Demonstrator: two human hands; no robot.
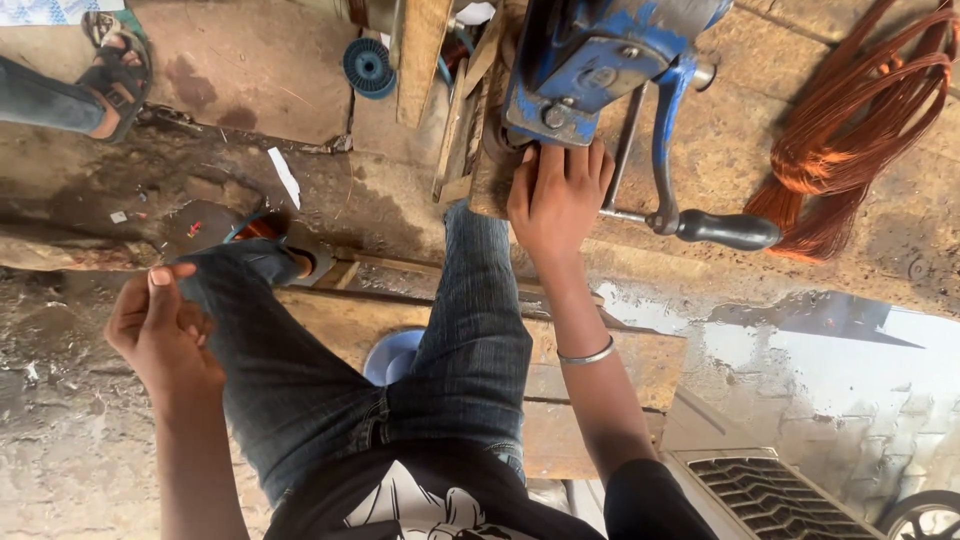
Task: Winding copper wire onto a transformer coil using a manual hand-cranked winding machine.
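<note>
Blue metal winding machine (590, 60) on wooden mount at top centre, straight ahead of seated person's knees. Right hand (556, 195) laid flat against its lower edge, fingers spread, gripping nothing visible. One crank, black handle (728, 230), just right of that hand, untouched. Left hand (160, 325) raised over left knee, loosely curled, thumb up; whether it pinches anything, cannot tell. One bundle of copper wire (850, 130) on ground at right. One blue spool (369, 67) behind. Another person's sandalled foot (118, 70) top left.
</note>
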